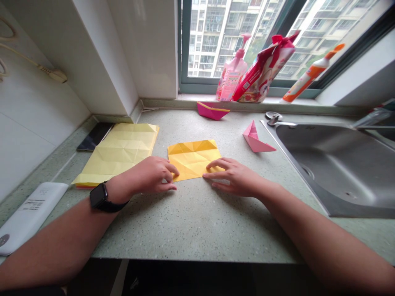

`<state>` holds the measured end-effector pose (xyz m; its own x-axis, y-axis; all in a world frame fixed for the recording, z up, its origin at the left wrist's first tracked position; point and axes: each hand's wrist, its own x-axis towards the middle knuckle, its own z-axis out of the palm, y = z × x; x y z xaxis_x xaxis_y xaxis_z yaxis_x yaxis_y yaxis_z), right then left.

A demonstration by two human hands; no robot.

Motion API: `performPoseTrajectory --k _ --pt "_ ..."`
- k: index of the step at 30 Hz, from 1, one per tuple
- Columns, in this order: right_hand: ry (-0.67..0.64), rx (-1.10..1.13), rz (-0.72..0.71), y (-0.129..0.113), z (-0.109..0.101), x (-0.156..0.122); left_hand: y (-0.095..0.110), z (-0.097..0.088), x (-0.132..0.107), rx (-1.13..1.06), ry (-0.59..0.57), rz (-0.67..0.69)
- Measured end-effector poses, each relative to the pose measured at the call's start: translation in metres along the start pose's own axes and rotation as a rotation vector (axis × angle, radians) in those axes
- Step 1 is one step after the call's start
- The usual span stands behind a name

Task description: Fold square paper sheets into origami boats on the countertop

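Observation:
A creased sheet of orange-yellow origami paper (193,157) lies on the counter between my hands, with a folded strip along its far edge. My left hand (156,176) touches its near left corner; the fingers are loosely curled and apart, and a black watch (103,197) is on that wrist. At the near right corner, the fingertips of my right hand (233,176) rest on the paper, spread out. Neither hand grips anything. Beyond stand a magenta paper boat (212,111) and, to the right, a pink folded paper boat (257,142).
Pale yellow creased papers (123,148) lie left, partly over a dark phone (94,137). A white oblong device (32,216) is at the near left. The steel sink (339,164) is right. A pink pump bottle (231,76), red bag (265,70) and orange-white bottle (305,80) line the windowsill.

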<state>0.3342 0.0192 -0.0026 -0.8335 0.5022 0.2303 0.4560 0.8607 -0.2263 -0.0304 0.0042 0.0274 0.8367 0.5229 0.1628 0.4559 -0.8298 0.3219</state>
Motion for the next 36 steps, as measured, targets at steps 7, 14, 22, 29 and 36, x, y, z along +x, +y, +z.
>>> performPoseTrajectory --k 7,14,22,29,36 --pt "-0.004 -0.013 -0.015 0.0 -0.001 0.001 0.001 0.002 0.0 -0.021 -0.002 -0.038" --pt "0.021 0.024 -0.006 0.004 0.002 0.0 0.003 0.008 0.006 0.01 0.052 -0.095" --pt "0.065 -0.002 0.087 0.009 0.01 -0.003 0.004 0.014 0.006 0.13 0.15 -0.049" --pt "0.195 -0.093 0.136 0.011 0.014 -0.001 0.008 0.012 0.007 0.163 0.366 -0.026" --pt "0.468 -0.001 0.182 0.007 -0.002 0.001 0.002 0.009 0.007 0.096 0.377 0.044"
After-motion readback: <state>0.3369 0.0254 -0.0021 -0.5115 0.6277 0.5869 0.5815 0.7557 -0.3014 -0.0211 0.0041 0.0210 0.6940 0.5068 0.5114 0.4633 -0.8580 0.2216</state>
